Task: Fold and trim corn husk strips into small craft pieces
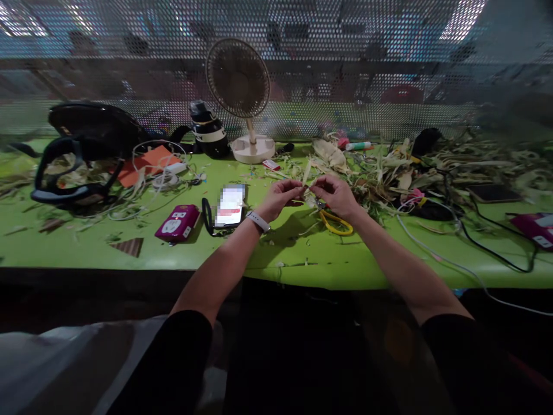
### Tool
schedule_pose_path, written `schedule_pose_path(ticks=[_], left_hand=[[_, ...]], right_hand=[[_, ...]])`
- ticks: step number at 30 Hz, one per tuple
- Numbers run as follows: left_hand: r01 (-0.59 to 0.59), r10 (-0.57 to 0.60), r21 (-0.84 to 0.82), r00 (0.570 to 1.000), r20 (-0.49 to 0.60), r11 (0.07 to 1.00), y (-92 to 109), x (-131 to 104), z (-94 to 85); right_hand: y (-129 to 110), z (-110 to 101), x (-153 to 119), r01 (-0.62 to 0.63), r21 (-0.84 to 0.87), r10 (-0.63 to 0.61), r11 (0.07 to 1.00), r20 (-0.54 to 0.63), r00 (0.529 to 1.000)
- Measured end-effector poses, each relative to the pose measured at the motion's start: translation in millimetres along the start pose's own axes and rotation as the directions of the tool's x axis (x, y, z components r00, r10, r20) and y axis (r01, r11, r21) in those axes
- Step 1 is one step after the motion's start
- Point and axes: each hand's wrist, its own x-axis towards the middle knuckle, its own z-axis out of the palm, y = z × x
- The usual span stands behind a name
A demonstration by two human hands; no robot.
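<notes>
Above the green table, my left hand and my right hand meet with fingertips almost touching. Both are pinched on a small pale strip of husk, which stands up between them and looks like dried corn husk. Its lower end is hidden by my fingers. Just under my right hand lie scissors with yellow handles, their blades partly covered by the hand and husk scraps. A white band circles my left wrist. To the left of that wrist rests a lit phone.
Husks are heaped at the right among cables. A fan and a black bottle stand at the back before a perforated screen. Leftward are a purple power socket, orange paper and a black bag.
</notes>
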Motion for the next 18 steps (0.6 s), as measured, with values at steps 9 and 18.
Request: schedule_pose_path(ticks=[9, 18], left_hand=[[0.000, 0.000, -0.004, 0.999, 0.054, 1.000, -2.1, 1.6, -1.2], [0.034, -0.024, -0.086, 0.993, 0.111, 0.996, -0.6, 1.9, -2.7]], right_hand=[[-5.3, 4.6, -3.6, -0.191, 0.224, 0.172, 0.956, 0.101, 0.980], [5.5, 2.9, 0.5, -0.211, 0.306, 0.217, 0.928, 0.016, 0.976]])
